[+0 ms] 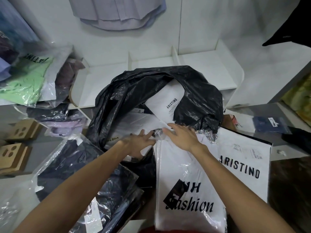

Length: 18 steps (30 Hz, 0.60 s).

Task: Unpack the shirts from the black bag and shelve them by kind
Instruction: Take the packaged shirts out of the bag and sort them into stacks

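Shirts in plastic packets filled our black bag [134, 91], which lay open-mouthed toward us before the white shelf [210, 71]. One white packet [186, 182] lay half out, its long axis running from the mouth back toward us. Our right hand [181, 137] rested flat and released on its far end; our left hand [138, 142], released too, touched its corner, slightly nearer the bag.

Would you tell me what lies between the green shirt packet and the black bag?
In the head view, dark packaged shirts lie between the green shirt packet and the black bag, at the white shelf's left end.
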{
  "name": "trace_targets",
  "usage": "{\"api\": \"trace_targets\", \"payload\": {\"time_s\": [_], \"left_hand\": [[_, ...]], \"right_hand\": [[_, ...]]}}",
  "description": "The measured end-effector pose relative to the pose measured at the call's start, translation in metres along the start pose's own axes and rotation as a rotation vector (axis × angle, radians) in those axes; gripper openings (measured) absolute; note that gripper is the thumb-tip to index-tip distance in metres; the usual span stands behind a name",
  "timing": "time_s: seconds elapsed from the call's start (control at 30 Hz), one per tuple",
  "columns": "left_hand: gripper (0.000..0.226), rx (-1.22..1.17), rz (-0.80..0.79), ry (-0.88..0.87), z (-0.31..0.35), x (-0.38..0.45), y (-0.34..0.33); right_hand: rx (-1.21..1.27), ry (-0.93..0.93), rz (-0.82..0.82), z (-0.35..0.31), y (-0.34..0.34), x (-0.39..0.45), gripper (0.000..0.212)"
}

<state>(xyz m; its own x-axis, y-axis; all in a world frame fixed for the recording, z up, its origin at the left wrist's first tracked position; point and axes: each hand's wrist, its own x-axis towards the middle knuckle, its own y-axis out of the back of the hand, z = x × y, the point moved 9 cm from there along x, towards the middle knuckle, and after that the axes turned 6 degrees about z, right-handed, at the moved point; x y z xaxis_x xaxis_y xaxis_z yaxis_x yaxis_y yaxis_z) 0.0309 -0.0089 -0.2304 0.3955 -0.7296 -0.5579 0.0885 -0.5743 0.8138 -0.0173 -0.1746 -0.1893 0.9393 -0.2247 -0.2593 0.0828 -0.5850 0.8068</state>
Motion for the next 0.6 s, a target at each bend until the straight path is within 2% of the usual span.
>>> {"api": "trace_targets", "payload": {"time_s": [0.13,0.2,0.3,0.37,0.43,0.53,0.6], "left_hand": [[0.073,-0.174,0.017,0.003,-0.012,-0.01,0.003],[0.053,-0.337,0.171,0.081,-0.031,-0.018,0.015],[0.03,-0.529,0.406,0.301,-0.062,-0.03,0.031],[0.029,-0.645,0.544,0.435,-0.075,-0.039,0.045],[0.029,-0.758,0.631,0.53,-0.083,-0.048,0.059],[0.03,-0.867,0.719,0.598,-0.089,-0.062,0.08],[0.034,-0.927,0.792,0.607,-0.091,-0.075,0.097]], "right_hand": [[-0.009,0.006,-0.061,-0.004,-0.005,0.003,0.06],[0.008,0.011,-0.045,-0.004,-0.006,0.002,0.059],[0.059,-0.003,-0.016,-0.003,-0.003,0.0,0.059],[0.088,-0.001,-0.007,-0.005,0.0,-0.002,0.06],[0.179,0.006,0.003,-0.006,0.003,-0.005,0.05],[0.488,-0.019,0.063,-0.009,0.011,-0.008,0.027],[0.639,-0.051,0.125,-0.015,0.018,-0.01,0.032]]}}
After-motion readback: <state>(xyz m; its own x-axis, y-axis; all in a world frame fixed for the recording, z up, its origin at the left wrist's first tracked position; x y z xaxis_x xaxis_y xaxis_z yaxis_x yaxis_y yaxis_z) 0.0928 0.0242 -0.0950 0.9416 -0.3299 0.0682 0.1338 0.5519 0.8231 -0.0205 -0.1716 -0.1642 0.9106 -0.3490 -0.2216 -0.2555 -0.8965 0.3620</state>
